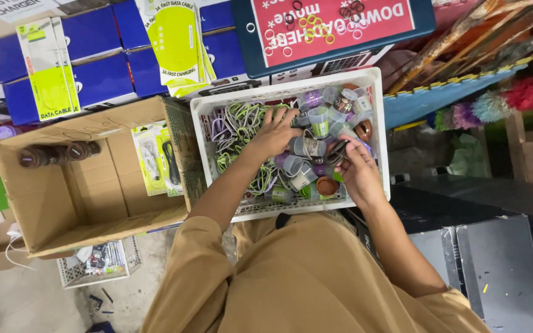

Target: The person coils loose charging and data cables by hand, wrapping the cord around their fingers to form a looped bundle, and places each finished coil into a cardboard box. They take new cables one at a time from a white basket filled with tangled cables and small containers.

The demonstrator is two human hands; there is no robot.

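Note:
A white plastic crate (380, 132) rests on my lap. It holds loose grey and green cables (239, 126) on its left side and several small clear cylindrical containers (306, 147) on its right. My left hand (274, 132) reaches into the middle of the crate, fingers spread over the cables and touching the containers. My right hand (358, 169) is at the crate's right side, fingers pinched on a small dark cable bundle (335, 153) among the containers.
An open cardboard box (81, 185) stands to the left, with brown rolls and packaged cables inside. Blue boxes (94, 68) and green-yellow cable packs are stacked behind. A small white basket (97, 262) lies on the floor. Dark metal surfaces (488, 246) sit right.

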